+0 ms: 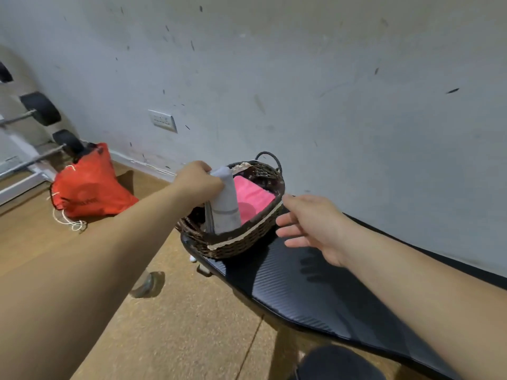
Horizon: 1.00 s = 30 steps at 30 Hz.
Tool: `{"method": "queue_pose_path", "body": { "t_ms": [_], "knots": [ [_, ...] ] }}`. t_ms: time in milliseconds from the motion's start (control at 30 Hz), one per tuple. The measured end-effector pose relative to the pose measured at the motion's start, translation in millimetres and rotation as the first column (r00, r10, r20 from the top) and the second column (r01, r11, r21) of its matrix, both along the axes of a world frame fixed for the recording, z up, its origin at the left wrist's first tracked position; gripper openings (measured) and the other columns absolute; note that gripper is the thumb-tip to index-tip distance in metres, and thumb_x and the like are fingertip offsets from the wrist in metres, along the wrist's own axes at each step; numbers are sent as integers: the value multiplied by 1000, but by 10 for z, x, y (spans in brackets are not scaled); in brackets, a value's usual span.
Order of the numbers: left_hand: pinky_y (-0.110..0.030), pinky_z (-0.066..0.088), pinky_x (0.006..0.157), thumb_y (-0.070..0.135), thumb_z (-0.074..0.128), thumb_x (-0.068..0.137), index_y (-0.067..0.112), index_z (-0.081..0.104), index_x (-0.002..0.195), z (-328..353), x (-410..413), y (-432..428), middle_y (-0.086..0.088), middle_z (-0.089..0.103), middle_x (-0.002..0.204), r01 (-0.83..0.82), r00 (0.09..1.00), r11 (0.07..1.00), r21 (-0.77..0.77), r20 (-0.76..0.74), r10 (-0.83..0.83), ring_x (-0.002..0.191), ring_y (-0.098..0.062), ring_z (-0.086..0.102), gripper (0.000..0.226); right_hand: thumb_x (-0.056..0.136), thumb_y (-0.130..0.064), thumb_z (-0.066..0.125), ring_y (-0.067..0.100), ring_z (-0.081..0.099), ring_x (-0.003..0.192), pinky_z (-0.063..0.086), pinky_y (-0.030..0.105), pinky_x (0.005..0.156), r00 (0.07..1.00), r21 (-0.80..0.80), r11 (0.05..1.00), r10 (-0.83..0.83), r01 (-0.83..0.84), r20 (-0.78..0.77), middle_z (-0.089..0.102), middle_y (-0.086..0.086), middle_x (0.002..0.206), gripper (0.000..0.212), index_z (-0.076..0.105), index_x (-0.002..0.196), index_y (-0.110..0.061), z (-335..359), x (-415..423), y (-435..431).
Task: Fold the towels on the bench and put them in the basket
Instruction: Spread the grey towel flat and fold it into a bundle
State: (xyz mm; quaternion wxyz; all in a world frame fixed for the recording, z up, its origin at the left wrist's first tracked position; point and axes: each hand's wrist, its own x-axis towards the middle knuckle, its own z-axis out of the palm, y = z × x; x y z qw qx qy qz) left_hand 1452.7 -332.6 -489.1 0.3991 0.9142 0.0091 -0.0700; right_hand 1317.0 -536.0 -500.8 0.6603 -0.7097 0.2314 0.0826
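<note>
Here our left hand (199, 181) grips the top of a folded grey cloth towel (226, 207), upright in the dark woven wicker basket (241, 242) (a flat pink towel (253, 197) lies at its three o'clock); our right hand (310, 223), fingers spread, hovers just beside the rim's four o'clock.

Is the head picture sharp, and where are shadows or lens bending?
Head view: soft, even light, no strong glare; the right hand casts a faint finger shadow on the black padded bench. Head view: the left hand gripping the grey folded towel looks slightly blurred. Head view: the bench edge curves, likely a wide-lens effect.
</note>
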Motion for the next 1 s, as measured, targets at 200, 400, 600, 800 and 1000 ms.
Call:
{"method": "queue_pose_path", "body": {
  "t_ms": [200, 400, 600, 800, 1000],
  "knots": [
    [-53, 63, 84, 4, 63, 94, 2, 65, 108, -153, 185, 136, -13, 68, 103, -68, 980, 979, -190, -197, 30, 100, -35, 71, 14, 100, -41, 58, 18, 78, 88, 64, 35, 73, 999, 10, 999, 52, -52, 4, 75, 5, 105, 34, 65, 125, -19, -84, 109, 173],
    [-30, 50, 59, 21, 65, 88, 7, 58, 81, -275, 316, 185, -13, 67, 90, 184, 982, 832, 524, -126, -138, 69, -24, 61, 17, 100, -41, 60, 17, 78, 89, 64, 34, 72, 998, 10, 998, 57, -57, -12, 75, 3, 105, 31, 65, 124, -22, -139, 149, 223],
    [-41, 57, 88, 28, 72, 83, 19, 65, 128, -494, 342, 130, -5, 64, 129, 324, 898, 630, 706, -20, -439, 116, -28, 61, 46, 101, -41, 60, 17, 78, 89, 65, 34, 73, 998, 17, 998, 60, -60, -22, 76, 3, 106, 34, 63, 129, -23, -150, 159, 238],
    [-37, 53, 98, 84, 74, 57, 24, 57, 141, -653, 370, 65, 2, 64, 135, 433, 893, 615, 659, -219, -393, 123, -25, 61, 104, 100, -42, 60, 17, 78, 88, 65, 34, 73, 999, 23, 999, 46, -46, -20, 76, 4, 105, 31, 67, 123, -22, -180, 122, 151],
    [-36, 58, 75, 79, 54, 68, 28, 71, 105, -663, 221, -9, 7, 67, 91, 432, 857, 423, 797, -217, -467, 89, -23, 64, 65, 100, -43, 62, 17, 78, 86, 65, 36, 74, 999, 7, 1000, 20, -19, -36, 77, 4, 104, 30, 70, 118, -22, -163, 14, 2]
  ]
}}
